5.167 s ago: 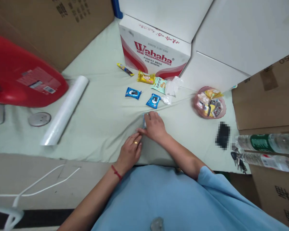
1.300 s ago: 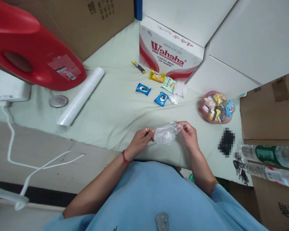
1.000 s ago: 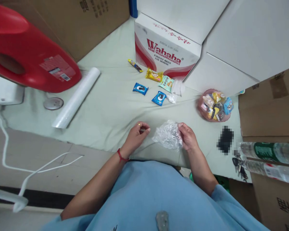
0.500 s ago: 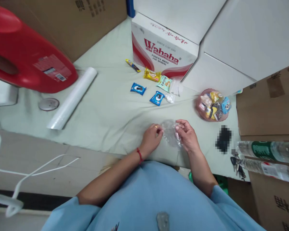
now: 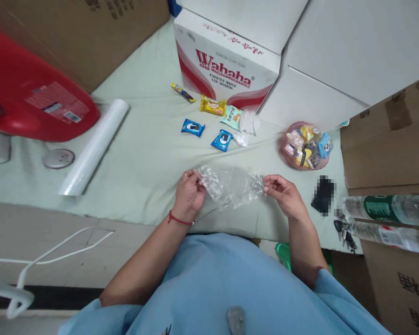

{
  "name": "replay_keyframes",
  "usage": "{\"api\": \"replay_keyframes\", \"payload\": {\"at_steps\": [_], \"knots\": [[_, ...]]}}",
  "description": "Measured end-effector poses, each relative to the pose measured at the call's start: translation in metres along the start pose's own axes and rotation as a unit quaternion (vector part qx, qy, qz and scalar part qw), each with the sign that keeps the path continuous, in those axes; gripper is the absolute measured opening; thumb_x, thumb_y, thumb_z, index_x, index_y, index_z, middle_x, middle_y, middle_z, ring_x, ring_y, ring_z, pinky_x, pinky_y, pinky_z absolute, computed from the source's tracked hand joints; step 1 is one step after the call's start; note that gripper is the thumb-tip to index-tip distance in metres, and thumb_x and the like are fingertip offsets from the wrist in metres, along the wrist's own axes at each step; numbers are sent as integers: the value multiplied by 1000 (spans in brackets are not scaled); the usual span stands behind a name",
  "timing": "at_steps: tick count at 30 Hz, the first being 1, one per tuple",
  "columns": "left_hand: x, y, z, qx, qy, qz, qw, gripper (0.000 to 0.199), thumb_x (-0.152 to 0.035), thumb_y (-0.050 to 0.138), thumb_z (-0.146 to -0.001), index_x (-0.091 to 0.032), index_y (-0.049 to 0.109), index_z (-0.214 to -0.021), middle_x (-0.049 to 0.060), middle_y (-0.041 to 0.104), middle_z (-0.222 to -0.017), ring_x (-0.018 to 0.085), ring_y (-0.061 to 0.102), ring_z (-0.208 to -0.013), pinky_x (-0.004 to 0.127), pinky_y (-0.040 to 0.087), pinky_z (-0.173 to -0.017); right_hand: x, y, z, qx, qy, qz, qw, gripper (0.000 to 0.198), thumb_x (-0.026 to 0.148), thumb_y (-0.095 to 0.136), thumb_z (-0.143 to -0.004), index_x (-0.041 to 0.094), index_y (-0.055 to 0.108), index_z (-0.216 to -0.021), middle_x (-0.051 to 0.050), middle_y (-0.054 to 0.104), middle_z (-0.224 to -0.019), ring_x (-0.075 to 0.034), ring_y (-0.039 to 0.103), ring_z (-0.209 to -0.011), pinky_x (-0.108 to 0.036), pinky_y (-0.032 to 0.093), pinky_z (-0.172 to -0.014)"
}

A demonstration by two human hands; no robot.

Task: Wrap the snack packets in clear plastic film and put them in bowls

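A crinkled sheet of clear plastic film [image 5: 232, 186] stretches between my two hands above the cloth-covered table [image 5: 153, 163]. My left hand [image 5: 190, 194] pinches its left end, and my right hand [image 5: 282, 193] pinches the right end between thumb and fingers. Beyond the film lie two blue snack packets [image 5: 193, 127], a yellow packet [image 5: 212, 105], a pale green packet [image 5: 232, 117] and a thin yellow-and-dark stick packet [image 5: 182, 92]. Crumpled clear plastic [image 5: 249, 123] touches the green packet's right side.
A pink bowl [image 5: 283, 156] of wrapped snacks stands at right, near a pixelated black object [image 5: 323, 195], keys [image 5: 345, 235] and two bottles [image 5: 380, 209]. At left are a white film roll [image 5: 94, 146], a round lid [image 5: 58, 158] and a red jug [image 5: 45, 93]. A Wahaba-style white carton [image 5: 226, 70] stands behind.
My hands have moved apart, the left one going left and the right one slightly right. The bunched plastic film is now spread wide between them. The view has shifted a little.
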State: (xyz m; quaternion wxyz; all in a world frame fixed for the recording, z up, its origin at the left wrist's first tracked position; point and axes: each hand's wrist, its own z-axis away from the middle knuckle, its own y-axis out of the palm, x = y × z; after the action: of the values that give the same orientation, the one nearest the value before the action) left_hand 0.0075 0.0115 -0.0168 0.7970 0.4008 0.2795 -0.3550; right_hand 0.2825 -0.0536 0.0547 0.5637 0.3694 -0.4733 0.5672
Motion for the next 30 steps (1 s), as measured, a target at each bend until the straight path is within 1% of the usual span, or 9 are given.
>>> {"api": "replay_keyframes", "payload": {"at_steps": [4, 7, 11, 13, 16, 20, 24, 27, 30], "knots": [[-2, -13, -12, -81, 114, -93, 986, 27, -35, 68, -87, -25, 44, -93, -7, 48, -76, 10, 47, -64, 23, 43, -61, -12, -3, -2, -30, 13, 12, 999, 37, 40, 90, -72, 21, 76, -101, 1, 65, -84, -13, 57, -68, -29, 51, -65], [-5, -27, -17, -118, 241, -224, 937, 23, -42, 59, -97, -25, 43, -97, -5, 49, -81, 12, 49, -71, 27, 43, -69, -27, -13, -3, -49, 14, 55, 997, 37, 44, 87, -75, 20, 75, -100, 1, 64, -82, -14, 58, -67, -31, 53, -66], [-4, -37, -21, -124, 265, -306, 906, 22, -43, 56, -100, -24, 45, -98, -5, 48, -81, 15, 52, -74, 31, 42, -72, -31, -18, 1, -114, -93, 226, 963, 37, 52, 79, -86, 22, 75, -107, -7, 66, -100, -23, 64, -87, -40, 58, -77], [-1, -36, -21, -120, 256, -306, 909, 22, -44, 55, -101, -25, 45, -97, -5, 48, -80, 15, 52, -74, 31, 41, -72, -28, -7, 7, -104, -190, 310, 926, 40, 53, 77, -90, 25, 74, -118, -12, 66, -118, -29, 64, -107, -49, 58, -92], [1, -30, -16, -117, 258, -308, 908, 22, -43, 55, -102, -24, 45, -96, -4, 48, -80, 15, 51, -75, 31, 41, -74, -29, 29, 16, 8, -305, 382, 873, 53, 55, 80, -90, 27, 68, -134, -15, 63, -137, -34, 56, -129, -58, 49, -112], [1, -20, -2, -108, 265, -301, 910, 24, -45, 54, -103, -25, 43, -96, -4, 49, -78, 15, 51, -70, 31, 42, -69, -48, 82, 14, 83, -339, 428, 834, 57, 51, 83, -88, 25, 67, -137, -18, 58, -149, -39, 47, -142, -65, 40, -121], [-5, -19, 10, -54, 224, -267, 936, 33, -57, 51, -104, -27, 38, -99, -7, 49, -73, 13, 47, -57, 29, 40, -56, -48, 98, -1, 83, -347, 386, 851, 18, 25, 63, -101, 28, 77, -112, -12, 69, -134, -32, 52, -139, -60, 44, -118], [-12, -24, 13, -37, 231, -266, 935, 42, -66, 52, -101, -28, 37, -99, -7, 51, -74, 12, 47, -56, 28, 38, -53, -25, 86, -14, 125, -353, 285, 882, 17, 32, 61, -104, 28, 78, -104, -9, 72, -124, -28, 61, -128, -53, 51, -111], [-19, -31, 12, -14, 225, -273, 935, 44, -69, 53, -100, -28, 38, -98, -7, 50, -73, 12, 46, -56, 28, 38, -52, 4, 67, -31, 142, -271, 181, 935, 25, 48, 64, -102, 26, 76, -100, -10, 72, -120, -24, 69, -107, -44, 58, -96]]}}
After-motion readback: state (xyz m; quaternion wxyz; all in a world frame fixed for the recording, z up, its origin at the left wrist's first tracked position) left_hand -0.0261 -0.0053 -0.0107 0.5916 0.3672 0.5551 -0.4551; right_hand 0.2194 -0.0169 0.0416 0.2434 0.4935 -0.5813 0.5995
